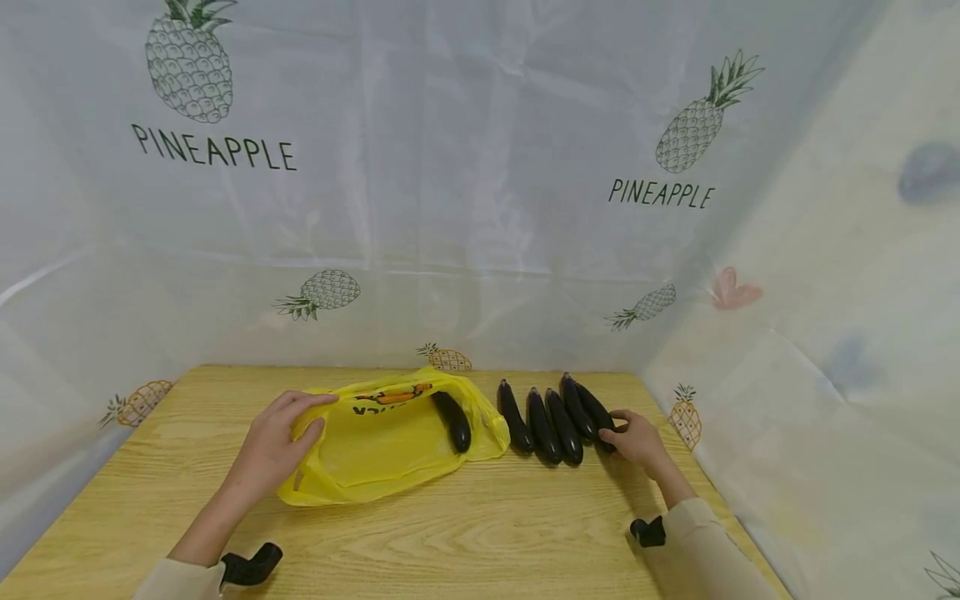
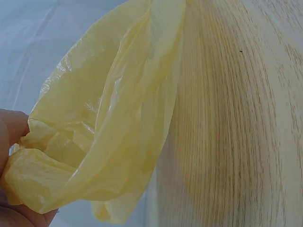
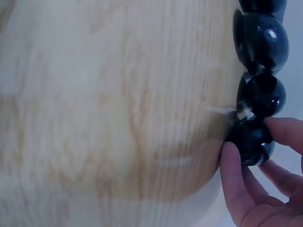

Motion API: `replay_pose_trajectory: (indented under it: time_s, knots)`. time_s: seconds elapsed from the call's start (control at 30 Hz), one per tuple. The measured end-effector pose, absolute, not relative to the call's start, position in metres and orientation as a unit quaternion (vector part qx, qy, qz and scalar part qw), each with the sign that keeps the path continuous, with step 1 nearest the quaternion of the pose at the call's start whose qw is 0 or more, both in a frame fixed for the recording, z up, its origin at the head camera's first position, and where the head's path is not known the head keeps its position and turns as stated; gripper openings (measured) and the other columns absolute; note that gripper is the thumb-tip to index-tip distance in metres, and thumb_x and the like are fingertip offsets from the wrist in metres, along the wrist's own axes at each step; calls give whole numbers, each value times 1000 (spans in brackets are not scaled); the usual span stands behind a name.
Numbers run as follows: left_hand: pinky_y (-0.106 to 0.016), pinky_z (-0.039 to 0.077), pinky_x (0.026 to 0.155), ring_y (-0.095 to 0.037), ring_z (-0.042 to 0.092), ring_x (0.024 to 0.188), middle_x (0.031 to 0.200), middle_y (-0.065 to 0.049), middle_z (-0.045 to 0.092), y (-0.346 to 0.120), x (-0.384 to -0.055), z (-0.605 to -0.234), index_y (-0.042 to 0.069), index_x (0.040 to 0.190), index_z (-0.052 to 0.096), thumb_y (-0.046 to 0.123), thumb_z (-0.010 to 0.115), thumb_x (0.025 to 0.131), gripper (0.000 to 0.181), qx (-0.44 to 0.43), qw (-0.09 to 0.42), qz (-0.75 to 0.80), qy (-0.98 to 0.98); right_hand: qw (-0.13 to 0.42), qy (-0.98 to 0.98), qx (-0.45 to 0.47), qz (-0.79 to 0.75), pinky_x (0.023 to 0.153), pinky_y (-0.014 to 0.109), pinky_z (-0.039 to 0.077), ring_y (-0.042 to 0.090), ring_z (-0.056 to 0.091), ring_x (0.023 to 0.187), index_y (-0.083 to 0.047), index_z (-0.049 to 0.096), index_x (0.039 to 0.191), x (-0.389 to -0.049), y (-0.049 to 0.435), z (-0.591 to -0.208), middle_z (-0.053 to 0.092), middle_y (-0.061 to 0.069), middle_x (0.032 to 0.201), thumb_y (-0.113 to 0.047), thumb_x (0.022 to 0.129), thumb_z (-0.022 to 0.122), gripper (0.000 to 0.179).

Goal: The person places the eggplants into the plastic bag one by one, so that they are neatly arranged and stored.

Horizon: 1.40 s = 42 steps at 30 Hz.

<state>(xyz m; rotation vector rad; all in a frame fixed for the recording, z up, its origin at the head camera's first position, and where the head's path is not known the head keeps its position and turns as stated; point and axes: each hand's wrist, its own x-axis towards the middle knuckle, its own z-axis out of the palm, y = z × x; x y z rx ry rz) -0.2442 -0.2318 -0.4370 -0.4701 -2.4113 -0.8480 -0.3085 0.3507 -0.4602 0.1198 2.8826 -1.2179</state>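
A yellow plastic bag (image 1: pixel 375 467) lies on its side with its mouth spread. One dark eggplant (image 1: pixel 453 423) is inside, near the bag's right end. My left hand (image 1: pixel 277 442) grips the bag's left rim; in the left wrist view, bunched yellow plastic (image 2: pixel 42 175) sits between thumb and fingers. To the right of the bag, several glossy eggplants (image 1: pixel 543 427) lie side by side. My right hand (image 1: pixel 633 437) holds the rightmost eggplant (image 1: pixel 594 408) by its rounded end. Close up, thumb and fingers surround that end (image 3: pixel 253 144), which still touches the row.
Everything lies on a wood-grain table (image 1: pixel 450 542). A pale curtain (image 1: pixel 465 183) printed with pineapples stands behind the table and along both sides. Black wrist mounts (image 1: pixel 253 565) are strapped by both sleeves.
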Motion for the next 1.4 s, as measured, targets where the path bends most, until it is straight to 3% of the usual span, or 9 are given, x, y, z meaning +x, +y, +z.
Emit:
replay_pose_trajectory:
  time_s: [0.5,0.87,1.03,1.4]
  knots:
    - [-28,42,63,-7,53,79,117,-3,67,-232,-246,-439,16,134,74,2,76,97,39,-174,268,-313,-894,18,917,51,-396,74,41,63,31,78,81,13,44,152,-306,357,-457,60,42,132,-16,103,68,62]
    - [-27,41,61,-9,51,75,117,-6,67,-231,-245,-438,14,134,73,0,75,97,40,-174,269,-316,-893,-21,926,-6,-377,82,54,62,37,77,83,8,47,153,-289,347,-428,68,34,122,-23,104,71,63]
    - [-27,38,57,-7,44,69,117,-7,67,-231,-244,-437,13,135,73,1,75,97,40,-171,264,-320,-893,-15,926,-31,-376,80,49,62,36,76,84,3,48,155,-279,329,-416,67,31,127,-27,103,73,65]
    - [-27,39,61,-11,53,81,118,-7,66,-230,-243,-436,12,136,72,2,74,98,40,-171,263,-321,-894,-10,916,-97,-390,72,42,62,29,73,82,0,55,151,-261,284,-406,68,19,117,-25,100,76,60]
